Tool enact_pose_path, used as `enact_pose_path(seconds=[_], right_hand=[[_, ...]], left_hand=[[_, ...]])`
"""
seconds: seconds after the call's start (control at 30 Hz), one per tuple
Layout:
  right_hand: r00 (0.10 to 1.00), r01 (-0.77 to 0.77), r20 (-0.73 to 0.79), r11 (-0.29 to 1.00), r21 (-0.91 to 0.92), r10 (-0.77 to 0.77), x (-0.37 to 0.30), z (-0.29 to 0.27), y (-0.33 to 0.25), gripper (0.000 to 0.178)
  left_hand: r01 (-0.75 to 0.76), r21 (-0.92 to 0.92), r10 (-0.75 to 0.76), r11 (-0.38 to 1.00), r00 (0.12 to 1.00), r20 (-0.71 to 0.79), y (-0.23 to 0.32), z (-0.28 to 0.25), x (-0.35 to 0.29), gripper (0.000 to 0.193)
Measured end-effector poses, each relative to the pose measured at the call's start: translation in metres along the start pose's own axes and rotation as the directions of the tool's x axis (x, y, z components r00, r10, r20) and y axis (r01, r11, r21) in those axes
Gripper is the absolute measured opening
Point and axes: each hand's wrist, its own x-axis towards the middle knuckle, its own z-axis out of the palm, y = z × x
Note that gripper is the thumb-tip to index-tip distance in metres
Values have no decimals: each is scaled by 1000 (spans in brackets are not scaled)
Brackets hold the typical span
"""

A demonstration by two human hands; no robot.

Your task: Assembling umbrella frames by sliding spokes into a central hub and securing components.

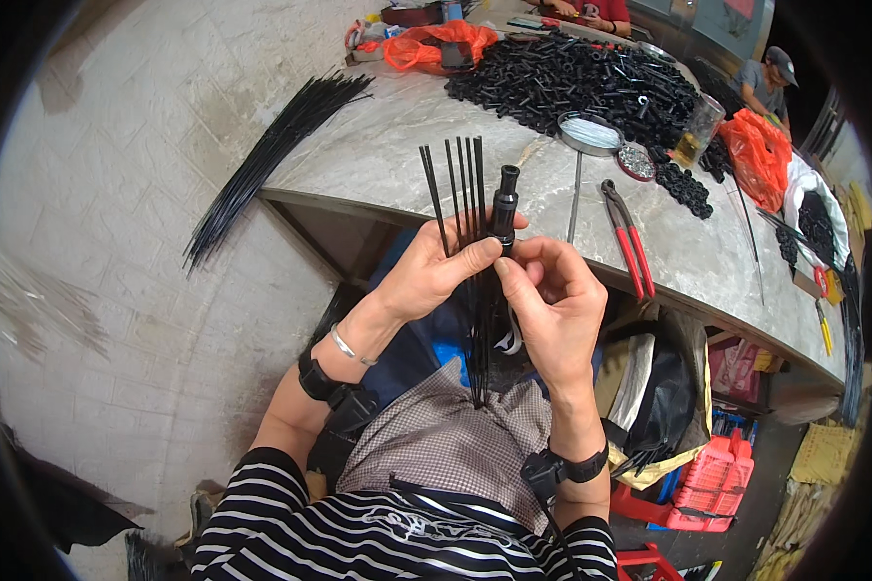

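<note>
Several thin black rods [463,179] are gripped in my left hand [426,271], fanned upward, their lower ends gathered above my lap. The left thumb also presses on a black stepped tubular fitting [505,198], which stands upright with a flared top. My right hand [560,290] is closed, thumb and forefinger pinching at the fitting's lower end. The fingers hide that end and any small part there. Beyond the right hand, on the grey table [378,145], lie end-cutting pliers [630,242] with red handles.
A big heap of black tubular parts [572,82] covers the far table. Near it are a round tin [591,134], a dish of small metal pieces [636,163], a jar [698,134] and red bags [756,155]. A rod bundle [271,160] overhangs the left edge. Two other people work beyond.
</note>
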Motion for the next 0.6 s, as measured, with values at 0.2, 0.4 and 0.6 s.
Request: enact_pose_path(seconds=[0.2, 0.4, 0.6], right_hand=[[995, 85, -54, 996, -33, -87, -6, 1, -1, 12], [966, 211, -109, 957, -200, -236, -11, 14, -11, 11], [939, 248, -114, 870, -426, -324, -10, 20, -15, 11]], left_hand=[[51, -117, -46, 992, 998, 43, 4, 3, -4, 32], [-17, -50, 18, 999, 999, 26, 0, 2, -6, 35], [-35, 40, 36, 999, 998, -41, 2, 4, -10, 33]])
